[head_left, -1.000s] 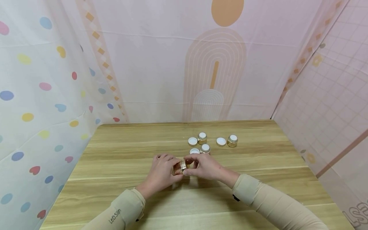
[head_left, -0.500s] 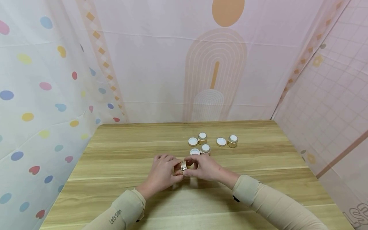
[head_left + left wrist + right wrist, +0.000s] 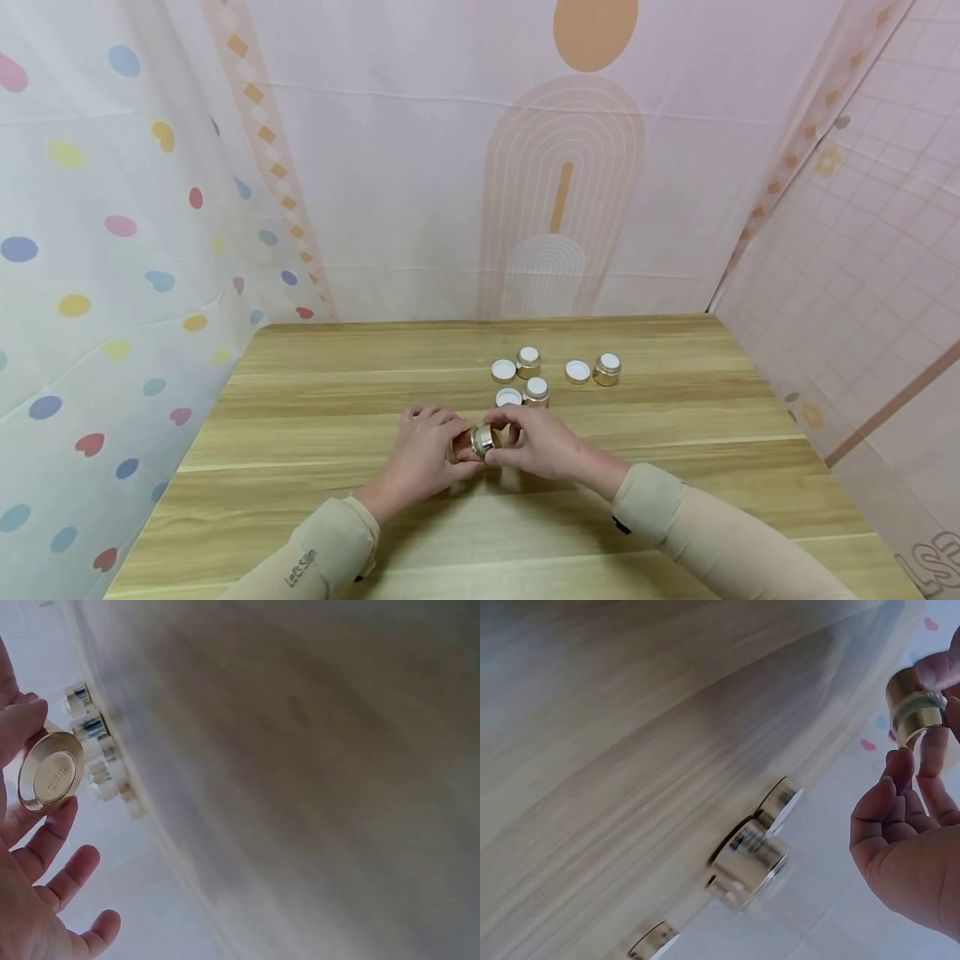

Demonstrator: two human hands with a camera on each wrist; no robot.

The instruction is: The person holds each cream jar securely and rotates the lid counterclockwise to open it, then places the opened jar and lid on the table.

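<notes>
In the head view my left hand [image 3: 422, 448] grips a small gold cosmetic jar [image 3: 54, 774] tipped on its side, between thumb and fingertips. Its embossed round base faces the left wrist camera. From the other side my right hand [image 3: 546, 443] pinches the jar's gold lid [image 3: 921, 722] with thumb and fingers. A clear band of the jar's neck shows between the gold body and the lid in the right wrist view. Both hands are close together over the wooden table [image 3: 315, 392], the other left fingers spread apart.
Behind my hands stand three gold jars with white tops: one at the back [image 3: 528, 363], a nearer jar [image 3: 536, 392] and a right-hand jar [image 3: 607, 370]. Beside each lies an upturned white-lined lid [image 3: 577, 372]. Patterned cloth [image 3: 405, 192] hangs around the table.
My right hand has shifted slightly to the right with the lid, and more of the jar's neck shows between my hands. My left hand and the other jars have stayed in place.
</notes>
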